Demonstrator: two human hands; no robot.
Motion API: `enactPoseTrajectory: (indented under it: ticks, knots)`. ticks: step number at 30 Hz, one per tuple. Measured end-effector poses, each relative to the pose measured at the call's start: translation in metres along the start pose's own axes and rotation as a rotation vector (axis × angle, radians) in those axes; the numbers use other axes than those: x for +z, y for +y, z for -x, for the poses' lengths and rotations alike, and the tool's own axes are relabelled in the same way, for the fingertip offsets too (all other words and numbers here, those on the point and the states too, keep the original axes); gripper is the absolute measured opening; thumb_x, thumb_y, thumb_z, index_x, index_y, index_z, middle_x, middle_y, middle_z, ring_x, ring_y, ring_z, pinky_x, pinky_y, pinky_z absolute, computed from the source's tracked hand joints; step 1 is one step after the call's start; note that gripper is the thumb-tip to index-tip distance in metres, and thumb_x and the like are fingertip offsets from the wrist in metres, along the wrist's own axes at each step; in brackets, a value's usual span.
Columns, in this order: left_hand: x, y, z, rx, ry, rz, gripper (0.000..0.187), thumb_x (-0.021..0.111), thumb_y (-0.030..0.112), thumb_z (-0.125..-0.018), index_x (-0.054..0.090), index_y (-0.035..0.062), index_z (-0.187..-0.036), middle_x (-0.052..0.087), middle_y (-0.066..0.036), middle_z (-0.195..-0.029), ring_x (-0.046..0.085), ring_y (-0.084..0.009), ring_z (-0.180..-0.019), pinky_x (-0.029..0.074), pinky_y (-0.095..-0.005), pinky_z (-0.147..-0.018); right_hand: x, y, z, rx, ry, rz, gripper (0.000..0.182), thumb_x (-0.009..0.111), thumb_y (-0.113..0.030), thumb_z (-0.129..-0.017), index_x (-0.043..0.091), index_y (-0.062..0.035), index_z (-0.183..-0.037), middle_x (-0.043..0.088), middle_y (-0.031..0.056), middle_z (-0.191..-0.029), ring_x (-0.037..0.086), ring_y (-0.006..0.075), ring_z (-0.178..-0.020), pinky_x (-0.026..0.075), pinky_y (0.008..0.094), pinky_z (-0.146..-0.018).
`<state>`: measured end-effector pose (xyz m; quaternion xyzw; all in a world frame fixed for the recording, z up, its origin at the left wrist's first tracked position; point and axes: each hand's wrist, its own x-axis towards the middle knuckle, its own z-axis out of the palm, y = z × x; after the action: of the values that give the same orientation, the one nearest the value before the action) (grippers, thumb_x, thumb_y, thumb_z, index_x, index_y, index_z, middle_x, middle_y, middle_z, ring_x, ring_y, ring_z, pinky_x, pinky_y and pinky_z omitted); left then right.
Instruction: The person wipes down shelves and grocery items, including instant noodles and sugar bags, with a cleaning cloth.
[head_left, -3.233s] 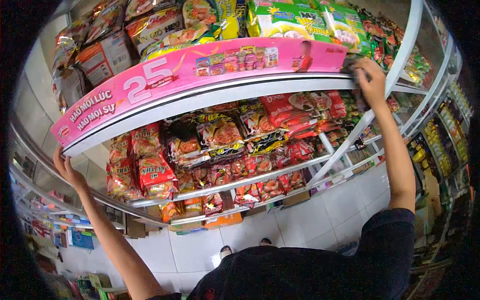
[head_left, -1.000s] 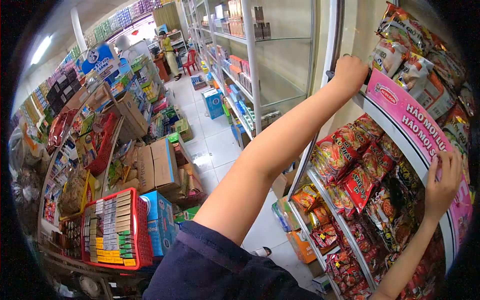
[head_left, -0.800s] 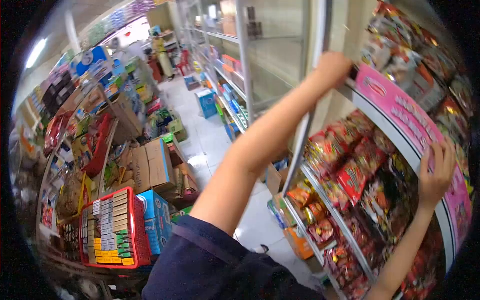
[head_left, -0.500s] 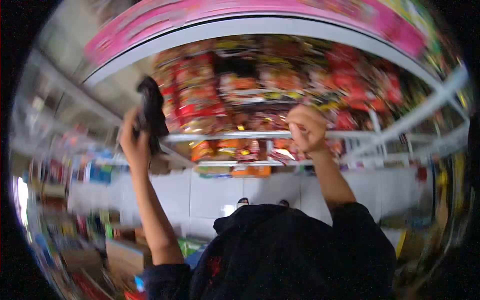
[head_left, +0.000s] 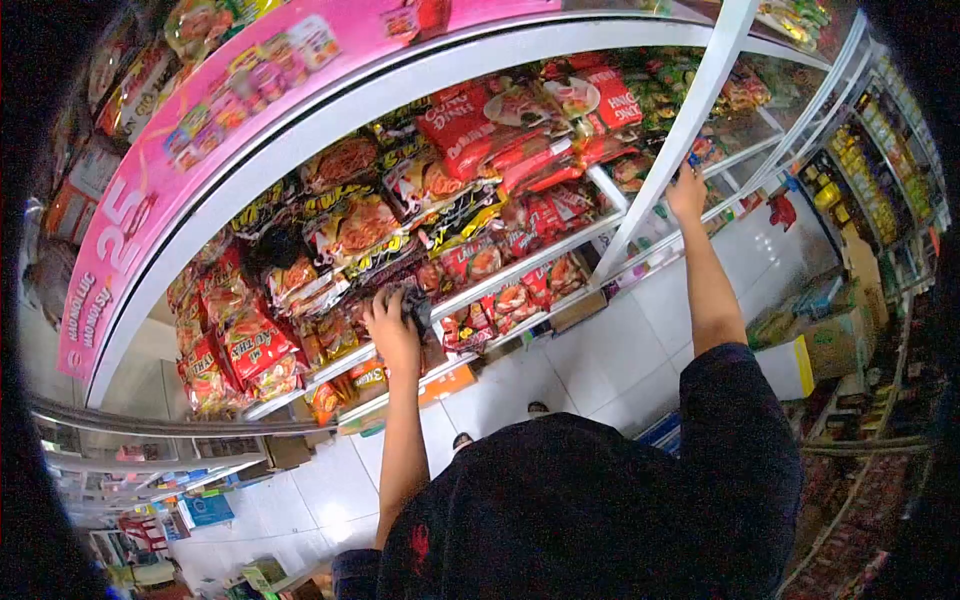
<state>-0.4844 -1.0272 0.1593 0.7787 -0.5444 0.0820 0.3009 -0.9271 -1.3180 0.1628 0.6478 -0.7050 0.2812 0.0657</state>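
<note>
My left hand (head_left: 392,330) is closed round a dark crumpled cloth (head_left: 416,303) at the front edge of the shelf, beside packets of instant noodles (head_left: 355,228). Over on the right, my right hand (head_left: 687,192) reaches to the shelf just past a white upright post (head_left: 680,140). A small bit of blue shows at its fingertips; what it holds, if anything, is too small to make out. Red noodle packets (head_left: 485,125) lie stacked on the shelf between and behind both hands.
A pink banner (head_left: 250,90) on a white rail curves above the shelf. Below runs a lower shelf with more packets (head_left: 515,305). White floor tiles (head_left: 590,350) show underneath. Cardboard boxes (head_left: 835,340) and stocked shelves (head_left: 860,180) stand at the right.
The view has turned toward the right part of the shelf. My left hand, with the dark cloth, has come down to the shelf's front edge. My right hand has moved out to the right, by the post.
</note>
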Motion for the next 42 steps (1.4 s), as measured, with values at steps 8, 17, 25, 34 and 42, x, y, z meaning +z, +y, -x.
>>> enactPoseTrajectory:
  ticks: [8,17,25,34,42]
  knots:
    - [0.007,-0.005,0.0,-0.12,-0.009,-0.013,0.045,0.059,0.0,-0.061,0.052,0.0084,-0.104,0.044,-0.018,-0.109,0.041,-0.0361,-0.1,0.033,-0.0434,-0.088,0.03,0.002,-0.032,-0.144,-0.16,0.298,0.046,0.05,-0.024,-0.074,0.043,-0.0067,-0.116,0.047,0.0125,-0.113,0.036,0.0316,-0.113,0.03,0.0506,-0.09]
    - [0.013,0.062,0.031,0.344,-0.5,0.625,0.042,0.052,0.0,-0.061,0.053,0.0049,-0.103,0.053,-0.017,-0.103,0.05,-0.0322,-0.097,0.037,-0.0386,-0.086,-0.033,-0.041,0.177,0.248,0.429,-0.452,0.022,0.056,-0.014,-0.073,0.051,-0.002,-0.091,0.051,0.0171,-0.091,0.048,0.0324,-0.085,0.039,0.036,-0.076]
    - [0.044,0.181,0.071,0.567,-1.195,0.99,0.04,0.052,0.013,-0.078,0.044,0.0023,-0.115,0.051,-0.019,-0.109,0.048,-0.0328,-0.101,0.037,-0.0365,-0.087,-0.108,-0.085,0.357,0.722,-0.268,-1.745,0.055,0.046,-0.025,-0.086,0.021,-0.007,-0.131,0.039,0.0077,-0.123,0.04,0.017,-0.108,0.034,0.0298,-0.089]
    - [0.101,0.319,0.142,0.949,-1.474,0.873,0.031,0.06,0.025,-0.075,0.054,0.0077,-0.1,0.06,-0.015,-0.081,0.06,-0.0276,-0.074,0.044,-0.0342,-0.064,-0.175,0.007,0.396,1.0,0.296,-1.213,0.049,0.066,-0.021,-0.071,0.048,0.0014,-0.111,0.056,0.0088,-0.099,0.053,0.0149,-0.091,0.04,0.0267,-0.082]
    - [0.146,0.473,0.188,1.043,-1.482,0.851,0.024,0.054,0.015,-0.077,0.055,0.0056,-0.099,0.057,-0.015,-0.069,0.057,-0.0249,-0.061,0.042,-0.0322,-0.055,-0.237,0.149,0.372,1.177,0.413,-0.929,0.05,0.067,-0.026,-0.069,0.051,0.0046,-0.105,0.057,0.0113,-0.096,0.053,0.0193,-0.089,0.039,0.0285,-0.082]
